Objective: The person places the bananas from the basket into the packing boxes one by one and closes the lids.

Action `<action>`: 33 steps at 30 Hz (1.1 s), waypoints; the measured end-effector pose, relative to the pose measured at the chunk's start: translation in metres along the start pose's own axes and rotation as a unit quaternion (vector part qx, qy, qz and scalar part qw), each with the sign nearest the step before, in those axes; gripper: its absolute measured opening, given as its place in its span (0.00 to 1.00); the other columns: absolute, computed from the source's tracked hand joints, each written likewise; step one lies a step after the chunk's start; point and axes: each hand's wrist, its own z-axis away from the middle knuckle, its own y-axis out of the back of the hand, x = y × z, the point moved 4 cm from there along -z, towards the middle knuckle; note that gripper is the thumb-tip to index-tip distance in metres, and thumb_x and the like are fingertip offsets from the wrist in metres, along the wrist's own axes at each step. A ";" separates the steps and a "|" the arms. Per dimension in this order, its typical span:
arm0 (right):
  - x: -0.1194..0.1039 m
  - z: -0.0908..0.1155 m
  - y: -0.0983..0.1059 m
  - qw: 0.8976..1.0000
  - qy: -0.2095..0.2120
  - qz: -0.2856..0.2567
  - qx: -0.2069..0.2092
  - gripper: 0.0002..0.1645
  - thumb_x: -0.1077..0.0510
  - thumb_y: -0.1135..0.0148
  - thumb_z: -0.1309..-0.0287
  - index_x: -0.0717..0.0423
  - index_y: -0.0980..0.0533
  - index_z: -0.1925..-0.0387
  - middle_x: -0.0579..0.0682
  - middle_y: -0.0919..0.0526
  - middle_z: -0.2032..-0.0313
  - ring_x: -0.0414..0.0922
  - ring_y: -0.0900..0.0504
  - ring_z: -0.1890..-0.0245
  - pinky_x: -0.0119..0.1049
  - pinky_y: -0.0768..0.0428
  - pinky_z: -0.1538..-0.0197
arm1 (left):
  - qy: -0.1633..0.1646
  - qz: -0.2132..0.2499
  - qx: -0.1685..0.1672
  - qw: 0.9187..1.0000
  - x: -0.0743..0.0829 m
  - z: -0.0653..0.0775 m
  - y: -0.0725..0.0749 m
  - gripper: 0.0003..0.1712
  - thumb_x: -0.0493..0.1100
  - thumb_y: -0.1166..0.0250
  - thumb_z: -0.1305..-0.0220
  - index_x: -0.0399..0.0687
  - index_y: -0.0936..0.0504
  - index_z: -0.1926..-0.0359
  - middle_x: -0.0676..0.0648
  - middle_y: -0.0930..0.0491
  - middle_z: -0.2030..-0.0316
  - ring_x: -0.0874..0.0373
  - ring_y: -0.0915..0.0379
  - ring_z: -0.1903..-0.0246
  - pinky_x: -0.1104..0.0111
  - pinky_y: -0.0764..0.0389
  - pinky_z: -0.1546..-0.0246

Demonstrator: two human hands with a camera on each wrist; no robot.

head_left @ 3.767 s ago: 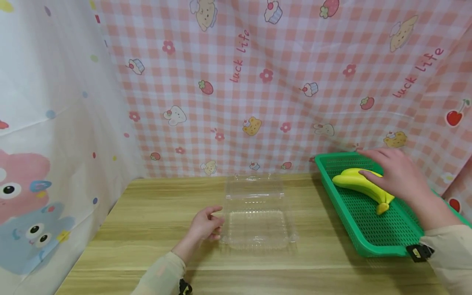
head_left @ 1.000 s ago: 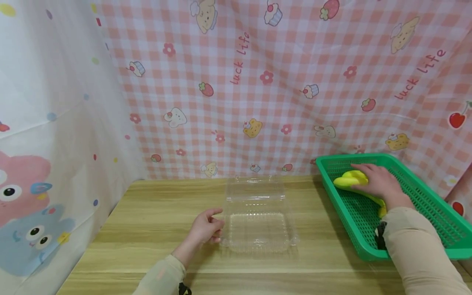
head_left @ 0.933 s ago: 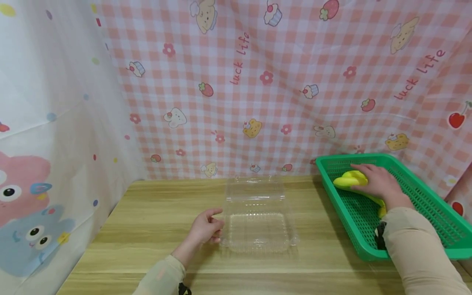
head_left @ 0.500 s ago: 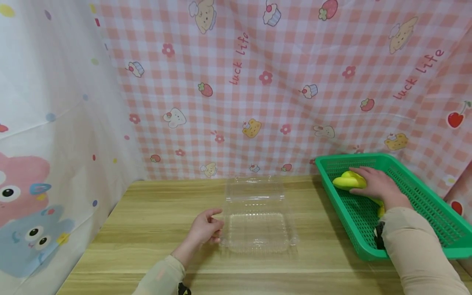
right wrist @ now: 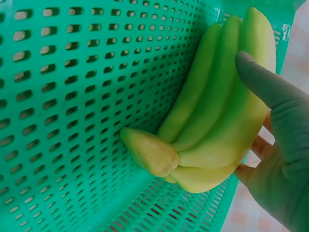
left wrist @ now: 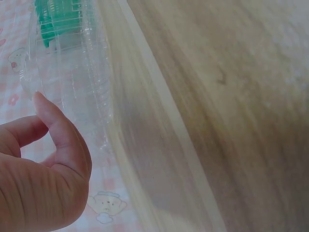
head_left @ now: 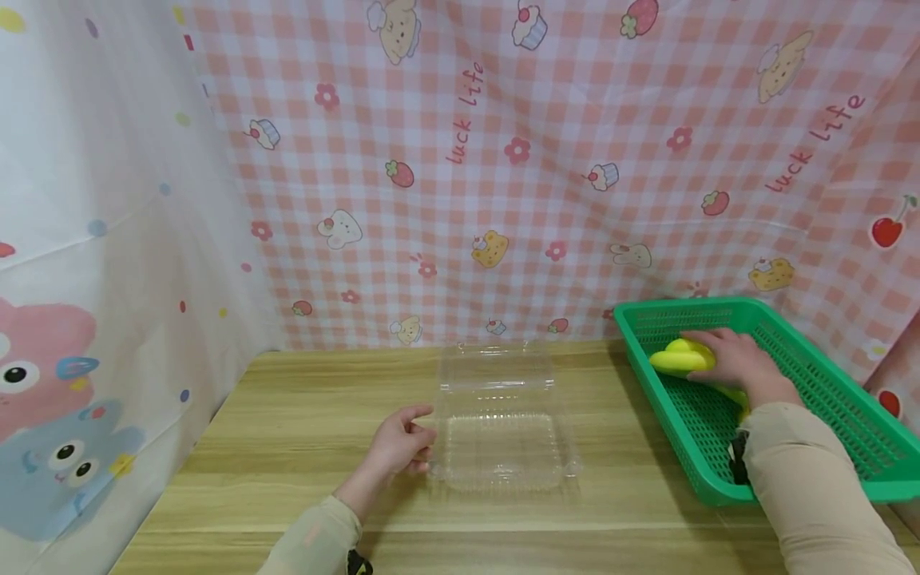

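Note:
In the head view my right hand (head_left: 743, 363) reaches into the green basket and grips a bunch of yellow bananas (head_left: 679, 357). The right wrist view shows the thumb laid across the upper side of the bananas (right wrist: 212, 111), with the other fingers behind and below them. The stem end points toward the basket's near part. A clear plastic clamshell box (head_left: 503, 447) stands with its lid raised at the middle of the table. Beside its left edge is my left hand (head_left: 398, 439), fingers loosely bent, fingertips right at the box's side (left wrist: 72, 72).
The green perforated basket (head_left: 664, 427) sits at the right of the wooden table (head_left: 302, 447), its back end close to the pink checked cloth (head_left: 431, 200). A white cartoon-print curtain (head_left: 129, 263) hangs along the left side.
Earlier my right hand hovered above the bananas with fingers spread; it has come down and gripped them. Over the last half second the bunch has tilted slightly. My left hand has stayed put.

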 end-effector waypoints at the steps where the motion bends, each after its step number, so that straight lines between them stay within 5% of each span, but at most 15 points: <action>1: 0.000 0.001 0.000 1.000 -0.003 -0.003 -0.002 0.48 0.44 0.29 0.44 0.57 0.39 0.29 0.74 0.40 0.38 0.75 0.39 0.45 0.75 0.32 0.52 | 0.000 -0.001 0.000 1.000 0.000 0.000 0.000 0.29 0.29 0.41 0.33 0.34 0.34 0.31 0.46 0.28 0.71 0.60 0.30 0.80 0.72 0.23 0.83; 17: 0.004 0.004 0.003 1.000 -0.005 -0.008 -0.002 0.45 0.50 0.27 0.49 0.59 0.35 0.32 0.75 0.36 0.42 0.75 0.36 0.48 0.73 0.28 0.56 | -0.006 0.002 0.000 1.000 -0.001 0.001 0.000 0.30 0.29 0.41 0.33 0.33 0.34 0.31 0.46 0.28 0.71 0.61 0.30 0.81 0.73 0.24 0.84; 33: 0.013 0.012 0.009 1.000 -0.012 -0.004 0.013 0.46 0.45 0.31 0.44 0.60 0.37 0.31 0.76 0.37 0.42 0.78 0.37 0.47 0.73 0.29 0.57 | -0.004 0.003 0.004 1.000 -0.002 -0.001 0.000 0.29 0.29 0.41 0.33 0.33 0.34 0.32 0.46 0.29 0.71 0.61 0.30 0.81 0.73 0.24 0.83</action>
